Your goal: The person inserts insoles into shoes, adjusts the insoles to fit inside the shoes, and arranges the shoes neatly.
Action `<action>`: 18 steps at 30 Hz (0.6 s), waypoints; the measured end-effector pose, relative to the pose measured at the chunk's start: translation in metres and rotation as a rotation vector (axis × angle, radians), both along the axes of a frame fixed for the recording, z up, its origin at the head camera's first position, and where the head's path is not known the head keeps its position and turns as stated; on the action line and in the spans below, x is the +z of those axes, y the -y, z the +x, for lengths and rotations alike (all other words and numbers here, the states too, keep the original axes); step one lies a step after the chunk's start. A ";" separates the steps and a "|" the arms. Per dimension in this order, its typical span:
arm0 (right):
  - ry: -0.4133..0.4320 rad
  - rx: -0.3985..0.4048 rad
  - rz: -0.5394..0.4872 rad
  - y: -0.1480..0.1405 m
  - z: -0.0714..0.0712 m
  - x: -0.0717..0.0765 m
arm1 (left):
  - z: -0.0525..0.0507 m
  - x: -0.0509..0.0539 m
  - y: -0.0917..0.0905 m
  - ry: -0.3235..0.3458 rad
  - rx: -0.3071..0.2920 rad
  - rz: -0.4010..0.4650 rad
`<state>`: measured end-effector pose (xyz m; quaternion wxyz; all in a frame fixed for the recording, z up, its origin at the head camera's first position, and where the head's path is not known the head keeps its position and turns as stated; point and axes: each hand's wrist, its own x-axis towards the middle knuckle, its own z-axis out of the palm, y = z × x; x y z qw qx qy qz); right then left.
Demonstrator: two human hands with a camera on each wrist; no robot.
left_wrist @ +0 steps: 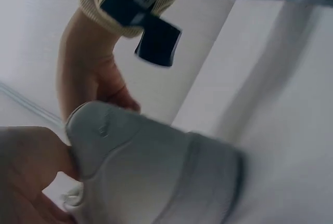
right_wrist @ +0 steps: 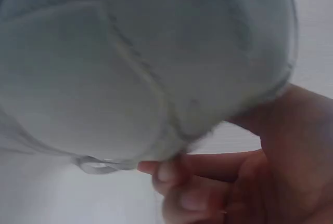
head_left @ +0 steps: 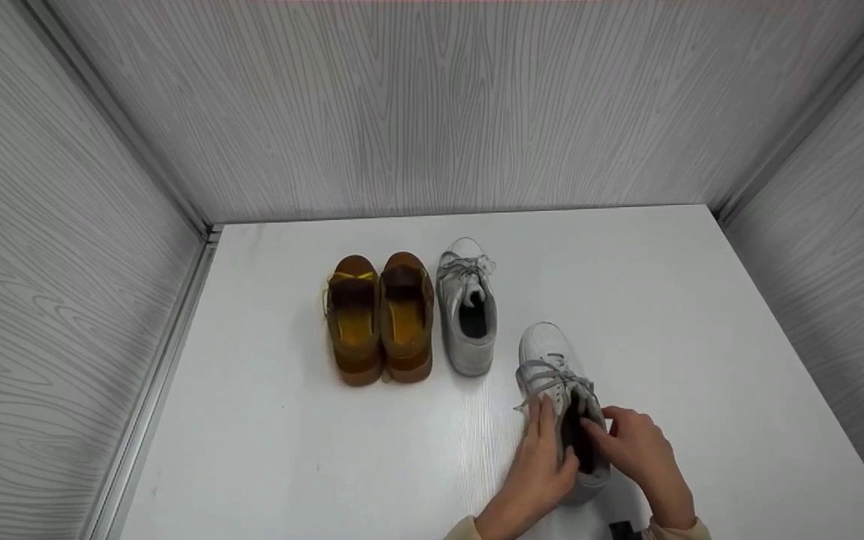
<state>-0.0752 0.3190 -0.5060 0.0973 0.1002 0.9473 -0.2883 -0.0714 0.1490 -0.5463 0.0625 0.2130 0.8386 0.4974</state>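
Note:
A white sneaker with grey laces stands at the front right of the white surface, its toe pointing away from me and a little left. My left hand grips its left side, fingers along the outside and thumb at the collar. On the other side, my right hand pinches the right collar, with the thumb in the dark opening. The wrist views show the sneaker's pale heel and side close up, and the right hand's fingers curled at the collar. Part of the sneaker's left side is hidden by my left hand.
The other white sneaker stands farther back and left, toe away. Close beside it are two brown moccasins with yellow insoles. Grey wood-grain panels wall in the back and both sides of the white surface.

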 end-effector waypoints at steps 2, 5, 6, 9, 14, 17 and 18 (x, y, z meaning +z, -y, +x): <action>-0.003 -0.002 -0.006 0.001 -0.002 -0.007 | 0.004 -0.004 -0.001 -0.006 0.008 0.034; -0.011 -0.002 0.016 0.002 -0.004 -0.017 | 0.007 -0.007 -0.003 -0.062 0.033 0.060; -0.014 -0.001 0.027 0.002 -0.004 -0.020 | 0.008 -0.007 -0.004 -0.076 0.041 0.062; -0.043 -0.002 0.058 0.001 -0.005 -0.027 | 0.008 -0.007 -0.005 -0.103 0.063 0.063; -0.097 -0.052 0.005 0.002 -0.006 -0.032 | 0.006 -0.002 -0.006 -0.099 0.082 0.052; -0.125 -0.087 -0.045 0.003 -0.009 -0.033 | 0.000 0.002 -0.006 -0.110 0.083 0.038; -0.137 -0.097 -0.054 0.003 -0.012 -0.033 | -0.003 0.003 -0.006 -0.118 0.085 0.034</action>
